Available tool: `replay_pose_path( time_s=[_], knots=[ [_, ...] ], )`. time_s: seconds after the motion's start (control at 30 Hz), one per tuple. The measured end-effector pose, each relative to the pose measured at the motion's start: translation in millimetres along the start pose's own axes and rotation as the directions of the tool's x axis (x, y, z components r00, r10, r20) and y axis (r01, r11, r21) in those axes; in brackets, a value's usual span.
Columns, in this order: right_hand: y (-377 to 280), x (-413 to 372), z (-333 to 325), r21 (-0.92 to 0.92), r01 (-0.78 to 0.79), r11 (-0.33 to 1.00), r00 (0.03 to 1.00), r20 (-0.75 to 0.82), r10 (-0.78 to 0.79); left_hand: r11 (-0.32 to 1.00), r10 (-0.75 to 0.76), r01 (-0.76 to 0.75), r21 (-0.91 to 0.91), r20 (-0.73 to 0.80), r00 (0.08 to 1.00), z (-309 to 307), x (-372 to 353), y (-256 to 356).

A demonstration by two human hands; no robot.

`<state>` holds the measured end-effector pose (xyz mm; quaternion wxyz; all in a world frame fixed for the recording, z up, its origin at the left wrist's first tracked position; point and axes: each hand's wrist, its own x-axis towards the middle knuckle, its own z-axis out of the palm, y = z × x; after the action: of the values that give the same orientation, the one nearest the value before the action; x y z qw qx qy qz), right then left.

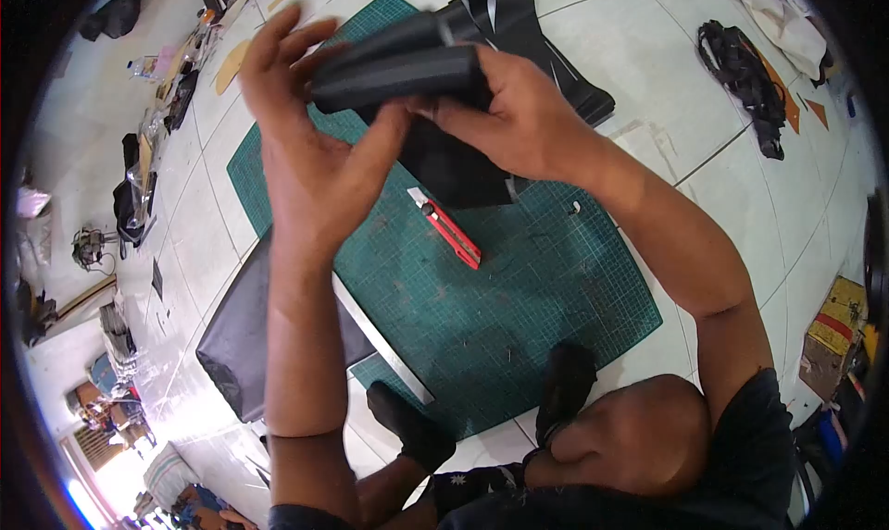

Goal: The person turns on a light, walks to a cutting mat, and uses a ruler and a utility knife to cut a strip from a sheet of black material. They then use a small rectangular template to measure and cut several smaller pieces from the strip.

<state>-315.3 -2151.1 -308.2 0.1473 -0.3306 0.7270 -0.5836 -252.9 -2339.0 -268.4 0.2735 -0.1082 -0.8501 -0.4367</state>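
Observation:
A roll of black sheet material (398,78), probably vinyl or leather, is held up above the cutting mat between both hands. My left hand (310,141) curves around the roll's left end, thumb underneath and fingers on the far side, slightly blurred. At the right end, my right hand (532,113) grips the roll with its thumb along the near side. A flat black piece (454,169) shows below the roll; whether it joins the roll cannot be made out. Nearby on the green cutting mat (556,271) lies a red utility knife (449,234), its blade end toward the hands.
A metal ruler (384,340) lies on the mat's left edge beside a black folded sheet (236,336). More black cut pieces (519,21) rest beyond the roll. A black bundle (745,81) sits on the tiles at right. My feet (412,428) are at the mat's near edge.

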Motion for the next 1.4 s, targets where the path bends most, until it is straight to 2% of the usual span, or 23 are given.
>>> replay_pose_path(
  time_s=[0.07, 0.13, 0.2, 0.27, 0.4, 0.5, 0.53, 0.57, 0.6, 0.63, 0.67, 0.73, 0.83, 0.87, 0.93, 1.03, 1.1, 1.13, 1.2, 1.23, 1.3, 1.33, 1.4],
  knots=[
    [-10.3, -5.8, 34.2, 0.343, 0.081, 0.936, 0.975, -0.221, -0.004, 0.948, -0.118, 0.101, -0.302, -0.04, 0.992, -1.0, -31.8, -7.4],
    [-30.5, -8.5, 33.3, 0.462, 0.131, 0.877, 0.967, -0.254, -0.011, 0.86, -0.257, 0.318, -0.399, 0.2, 0.946, -4.8, -58.9, -2.9],
    [-59.8, -13.5, 5.5, 0.407, 0.102, 0.908, 0.992, -0.108, -0.063, 0.757, -0.398, 0.512, -0.406, 0.335, 0.854, -2.1, -90.7, -2.7],
    [-69.2, -17.1, 17.3, 0.379, 0.233, 0.896, 0.955, -0.261, -0.138, 0.705, -0.402, 0.55, -0.446, 0.387, 0.83, -3.1, -111.9, -14.1],
    [-78.7, -33.0, 15.7, 0.601, 0.157, 0.783, 0.939, -0.336, 0.069, 0.562, -0.441, 0.643, -0.52, 0.47, 0.765, -6.5, -139.2, -0.3],
    [-54.3, -54.0, 15.3, 0.616, 0.168, 0.77, 0.877, -0.45, 0.169, 0.645, -0.505, 0.705, -0.295, 0.527, 0.683, -23.1, -150.2, 10.1],
    [-61.2, -65.4, 15.9, 0.655, 0.08, 0.751, 0.811, -0.48, 0.333, 0.631, -0.533, 0.751, -0.197, 0.593, 0.603, -33.4, -150.5, 13.2],
    [-34.3, -85.1, 13.8, 0.751, 0.144, 0.644, 0.85, -0.427, 0.309, 0.611, -0.56, 0.786, -0.095, 0.649, 0.515, -46.7, -148.3, 17.4],
    [-30.3, -100.4, 9.3, 0.839, 0.017, 0.544, 0.831, -0.314, 0.46, 0.592, -0.583, 0.806, 0.004, 0.693, 0.425, -56.1, -145.4, 20.2],
    [-14.0, -122.5, 1.6, 0.919, -0.054, 0.391, 0.892, -0.132, 0.432, 0.636, -0.598, 0.759, 0.137, 0.709, 0.373, -60.1, -143.0, 21.8],
    [1.3, -141.2, 5.5, 0.934, -0.15, 0.324, 0.858, -0.04, 0.512, 0.667, -0.619, 0.696, 0.266, 0.718, 0.319, -63.1, -142.6, 23.6],
    [34.1, -175.8, 23.8, 0.892, -0.37, 0.261, 0.664, 0.057, 0.746, 0.714, -0.639, 0.53, 0.457, 0.734, 0.229, -59.7, -158.7, 5.6],
    [82.0, -215.4, 50.9, 0.713, -0.674, 0.192, 0.34, 0.068, 0.938, 0.809, -0.584, 0.279, 0.518, 0.765, 0.271, -27.0, -221.5, -56.3],
    [91.5, -223.8, 56.4, 0.64, -0.749, 0.171, 0.259, 0.046, 0.965, 0.793, -0.606, 0.272, 0.545, 0.747, 0.274, -17.6, -237.0, -65.3],
    [101.6, -230.7, 60.5, 0.481, -0.858, 0.179, 0.191, -0.023, 0.981, 0.764, -0.645, 0.251, 0.594, 0.71, 0.283, -0.3, -249.4, -65.8],
    [111.5, -230.5, 55.3, 0.199, -0.934, 0.298, 0.273, -0.14, 0.952, 0.712, -0.701, 0.233, 0.662, 0.661, 0.267, 5.6, -249.5, -55.5],
    [111.9, -229.3, 49.5, 0.019, -0.933, 0.358, 0.351, -0.152, 0.924, 0.718, -0.692, 0.207, 0.664, 0.653, 0.308, 3.7, -254.7, -55.7],
    [98.9, -221.1, 49.1, 0.045, -0.942, 0.331, 0.321, -0.159, 0.934, 0.721, -0.687, 0.194, 0.666, 0.648, 0.33, 2.0, -256.3, -56.1],
    [68.1, -202.6, 46.2, 0.098, -0.956, 0.278, 0.259, -0.169, 0.951, 0.76, -0.617, 0.169, 0.627, 0.616, 0.49, -5.4, -261.0, -52.8],
    [56.4, -199.0, 39.0, 0.007, -0.946, 0.323, 0.319, -0.137, 0.938, 0.779, -0.574, 0.153, 0.608, 0.593, 0.565, -8.9, -263.9, -51.1],
    [42.1, -197.6, 27.5, -0.166, -0.898, 0.406, 0.421, -0.059, 0.905, 0.735, -0.621, 0.301, 0.607, 0.424, 0.659, -16.5, -274.2, -50.9],
    [46.9, -201.4, 28.4, -0.182, -0.899, 0.398, 0.421, -0.114, 0.9, 0.708, -0.647, 0.379, 0.596, 0.331, 0.687, -20.0, -281.5, -50.6],
    [64.1, -208.9, 32.1, -0.183, -0.895, 0.406, 0.436, -0.175, 0.883, 0.603, -0.731, 0.51, 0.613, 0.168, 0.662, -27.6, -293.0, -50.6]
  ],
)
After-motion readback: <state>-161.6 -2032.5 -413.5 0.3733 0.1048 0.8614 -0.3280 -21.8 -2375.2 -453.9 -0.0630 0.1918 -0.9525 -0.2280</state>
